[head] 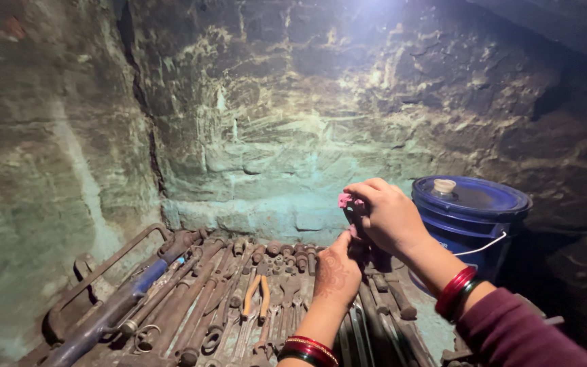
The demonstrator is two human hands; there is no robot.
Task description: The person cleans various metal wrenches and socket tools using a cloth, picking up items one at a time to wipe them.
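1. The right hand (390, 219) is curled around a small dark tool with a pink tip (345, 200), held upright above the far right part of the tool spread. Its fingers are pressed together round the piece.
2. The left hand (338, 270) comes up from below — its fingertips touch the lower end of the same piece, thumb and forefinger seeming to pinch it, though the exact contact is hidden behind the right hand.
3. To work this well, I judge the right hand should keep the piece steady while the left does the fine turning or pulling; a firm grip matters, since the metal about looks oily and rusty.
4. Beneath lie rusty tools (205, 299) in rows — among them pliers with orange handles (257, 292) and a long blue-grey pipe wrench (113, 306) at the near left.
5. A blue bucket with a lid (470, 217) stands just right of the hands, against the rough stone wall (253, 102). Keep the elbow off it.
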